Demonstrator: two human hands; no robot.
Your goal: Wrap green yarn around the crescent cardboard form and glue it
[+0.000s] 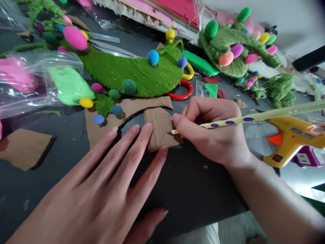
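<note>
My right hand [213,130] grips a pale yellow pencil [233,121] with purple dots. Its purple tip rests on a small piece of cardboard [159,125], where faint lines show. My left hand [116,176] lies flat with fingers spread, and some of its fingertips touch the left and lower edge of that cardboard. Just beyond sits a larger cut cardboard sheet [101,128] with a curved edge. Behind it is a crescent wrapped in green yarn [127,73], with colored balls on and around it.
Scissors with red and yellow handles [186,89] lie under the crescent. A yellow glue gun [286,139] is at right, near green yarn [279,89] and another wrapped shape [228,51]. A green comb [200,63], plastic bags [38,81] and a cardboard scrap [25,147] lie about.
</note>
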